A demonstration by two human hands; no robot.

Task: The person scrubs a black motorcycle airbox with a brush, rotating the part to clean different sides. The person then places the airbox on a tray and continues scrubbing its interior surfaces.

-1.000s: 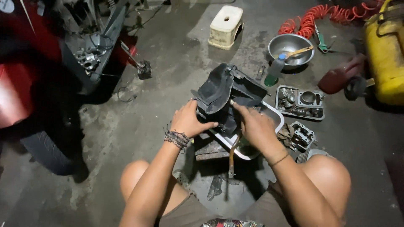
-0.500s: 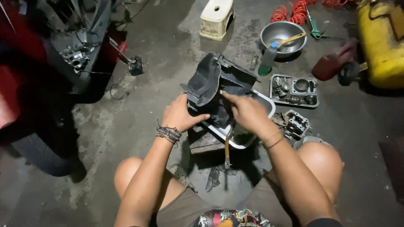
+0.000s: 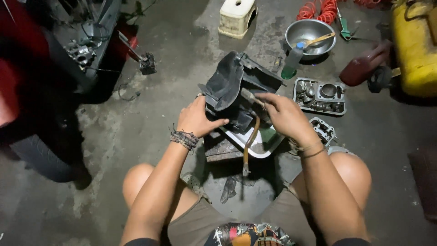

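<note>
We see a black plastic housing (image 3: 236,89) held up over a white tray (image 3: 264,141) on the concrete floor (image 3: 136,136), just ahead of the person's knees. The left hand (image 3: 196,119) is closed around the housing's lower left edge, thumb pressed to its side. The right hand (image 3: 284,114) grips the right side, fingers curled over the top edge. A brownish hose (image 3: 248,146) hangs from the housing down past the tray.

The floor is grey, stained and dusty. To the right of the housing lies a metal tray of engine parts (image 3: 320,95), with a cylinder head (image 3: 322,130) just below it. Farther back we see a steel bowl (image 3: 310,36), a green bottle (image 3: 290,64), a cream plastic stool (image 3: 236,16), a coiled orange hose (image 3: 318,8) and a yellow tank (image 3: 416,45). A motorbike (image 3: 54,73) stands at the left.
</note>
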